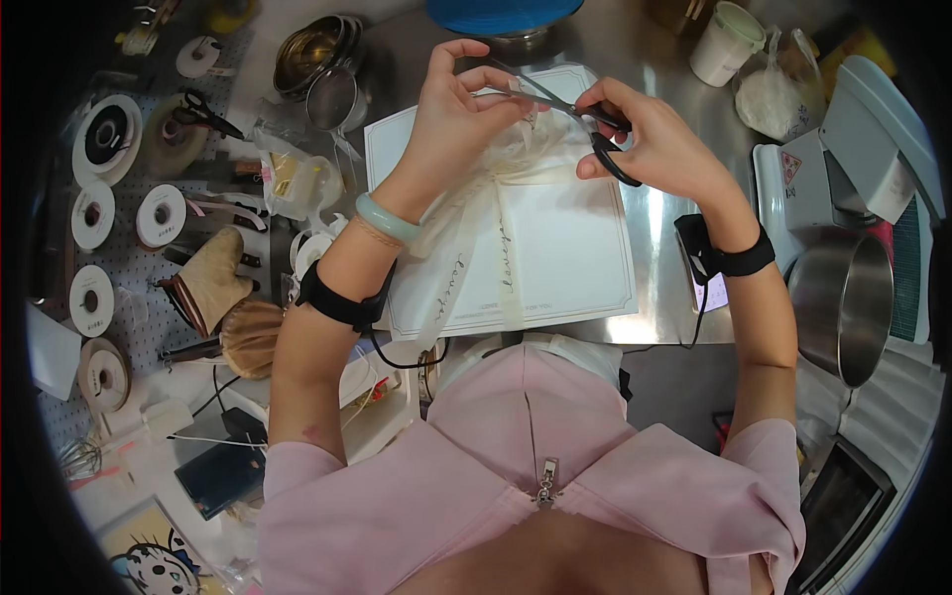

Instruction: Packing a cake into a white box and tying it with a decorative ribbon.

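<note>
A white box (pixel 575 243) with a thin printed border lies on the metal table, wrapped with a cream ribbon (pixel 509 253) that carries script lettering. The ribbon is tied in a loose, sheer bow (pixel 531 154) near the box's far side. My right hand (pixel 650 139) grips black-handled scissors (pixel 615 159), fingers in the loops, blades parted and pointing left over the bow. Close to the blades, my left hand (pixel 461 114) pinches ribbon between thumb and fingers; its fingertips partly hide what they hold. One ribbon tail hangs down the box's left part.
Ribbon spools (pixel 161 215), another pair of scissors (pixel 205 112) and an oven mitt (pixel 213 273) hang on a pegboard at left. Metal bowls (pixel 315 55) and a sieve (pixel 335 99) stand far left. A white tub (pixel 727 45), a tied plastic bag (pixel 773 99) and a steel mixing bowl (pixel 843 307) are at right.
</note>
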